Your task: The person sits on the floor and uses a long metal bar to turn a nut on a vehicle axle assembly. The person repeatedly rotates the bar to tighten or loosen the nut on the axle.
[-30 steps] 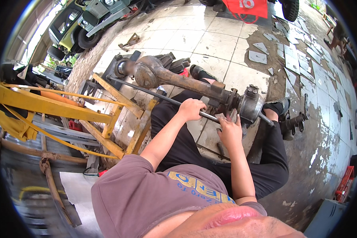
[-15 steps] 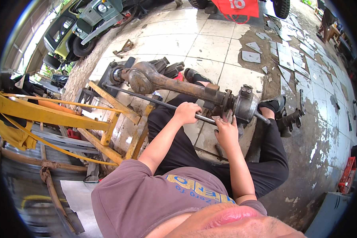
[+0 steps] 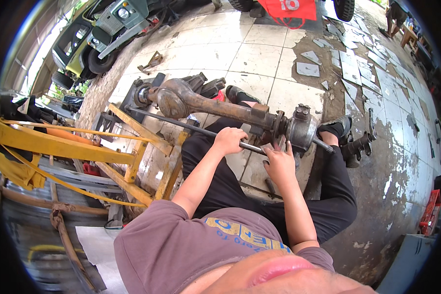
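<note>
Red bag (image 3: 304, 11) near broken tiles (image 3: 350, 65)

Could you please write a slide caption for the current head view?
Left hand grips a long metal rod, right hand at its end, beside a rusty vehicle axle housing.

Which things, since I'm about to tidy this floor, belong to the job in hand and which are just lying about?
Apparently in the job:
long dark rod, gripped by the left hand, with the right hand at its near end
rusty axle housing beside it

Apparently lying about:
broken tiles
red bag
small metal bracket
</note>
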Motion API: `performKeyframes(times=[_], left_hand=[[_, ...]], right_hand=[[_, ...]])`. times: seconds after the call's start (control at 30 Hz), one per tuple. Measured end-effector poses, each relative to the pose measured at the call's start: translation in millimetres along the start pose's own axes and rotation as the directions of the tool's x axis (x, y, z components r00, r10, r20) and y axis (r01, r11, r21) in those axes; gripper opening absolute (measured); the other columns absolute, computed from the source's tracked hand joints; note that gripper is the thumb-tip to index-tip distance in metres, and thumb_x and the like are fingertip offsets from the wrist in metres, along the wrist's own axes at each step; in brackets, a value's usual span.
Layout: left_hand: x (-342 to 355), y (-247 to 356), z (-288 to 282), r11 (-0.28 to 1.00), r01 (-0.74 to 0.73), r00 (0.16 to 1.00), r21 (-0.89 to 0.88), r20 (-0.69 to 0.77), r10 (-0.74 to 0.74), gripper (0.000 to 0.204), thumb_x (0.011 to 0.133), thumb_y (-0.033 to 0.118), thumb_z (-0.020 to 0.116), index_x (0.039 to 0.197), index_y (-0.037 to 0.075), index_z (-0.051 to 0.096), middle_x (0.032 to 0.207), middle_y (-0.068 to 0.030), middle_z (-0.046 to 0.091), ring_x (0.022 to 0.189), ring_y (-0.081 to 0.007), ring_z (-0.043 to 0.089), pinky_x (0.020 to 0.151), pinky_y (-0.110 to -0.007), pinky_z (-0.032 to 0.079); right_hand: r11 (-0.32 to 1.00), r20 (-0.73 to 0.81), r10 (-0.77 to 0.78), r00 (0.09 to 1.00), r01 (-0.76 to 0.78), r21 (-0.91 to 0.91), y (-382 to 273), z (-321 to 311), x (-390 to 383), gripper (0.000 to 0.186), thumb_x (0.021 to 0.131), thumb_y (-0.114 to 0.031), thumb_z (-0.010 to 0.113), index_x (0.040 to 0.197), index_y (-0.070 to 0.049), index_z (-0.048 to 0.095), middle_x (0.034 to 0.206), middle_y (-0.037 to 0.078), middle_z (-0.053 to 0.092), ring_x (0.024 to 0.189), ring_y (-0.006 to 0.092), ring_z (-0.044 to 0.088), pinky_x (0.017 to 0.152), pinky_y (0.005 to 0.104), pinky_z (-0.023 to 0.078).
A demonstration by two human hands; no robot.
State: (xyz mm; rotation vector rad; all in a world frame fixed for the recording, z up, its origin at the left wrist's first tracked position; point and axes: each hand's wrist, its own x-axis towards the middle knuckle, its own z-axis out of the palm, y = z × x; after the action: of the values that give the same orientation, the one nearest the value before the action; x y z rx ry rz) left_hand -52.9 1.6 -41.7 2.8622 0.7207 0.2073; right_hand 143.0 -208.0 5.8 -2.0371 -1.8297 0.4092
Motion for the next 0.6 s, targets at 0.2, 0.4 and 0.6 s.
performKeyframes(times=[0.2, 0.4, 0.6], left_hand=[[0, 2, 0, 1.000, 0.001, 1.000, -0.005, -0.008, -0.001, 0.023, 0.076, 0.023, 0.079, 0.097, 0.015, 0.079, 0.095, -0.0028, 0.076, 0.098, -0.0262, 0.075, 0.087, -0.042, 0.059], [1, 4, -1, 1.000, -0.003, 1.000, -0.006, -0.015, 0.002, 0.023, 0.075, 0.023, 0.079, 0.097, 0.016, 0.079, 0.094, -0.0026, 0.076, 0.098, -0.0257, 0.075, 0.087, -0.043, 0.058], [-3, 1, -2, 1.000, 0.006, 1.000, 0.001, -0.002, -0.006, 0.024, 0.075, 0.023, 0.079, 0.098, 0.016, 0.079, 0.095, -0.0023, 0.076, 0.097, -0.0258, 0.075, 0.087, -0.043, 0.058]], right_hand=[[1.000, -0.037, -0.015, 0.999, 0.015, -0.004, 2, 2, -3, 0.059, 0.081, -0.018, 0.087, 0.138, -0.014, 0.069, 0.126, 0.008, 0.079, 0.117, 0.0277, 0.075, 0.129, 0.0607, 0.033], [0.999, -0.061, -0.032, 0.998, 0.032, -0.006, 4, 8, -3, 0.059, 0.080, -0.018, 0.087, 0.136, -0.013, 0.069, 0.127, 0.008, 0.079, 0.118, 0.0276, 0.074, 0.129, 0.0623, 0.033], [1.000, -0.017, -0.029, 0.999, 0.029, -0.005, -2, 0, -4, 0.058, 0.079, -0.014, 0.086, 0.135, -0.011, 0.070, 0.125, 0.006, 0.079, 0.127, 0.0239, 0.072, 0.130, 0.0635, 0.030]])
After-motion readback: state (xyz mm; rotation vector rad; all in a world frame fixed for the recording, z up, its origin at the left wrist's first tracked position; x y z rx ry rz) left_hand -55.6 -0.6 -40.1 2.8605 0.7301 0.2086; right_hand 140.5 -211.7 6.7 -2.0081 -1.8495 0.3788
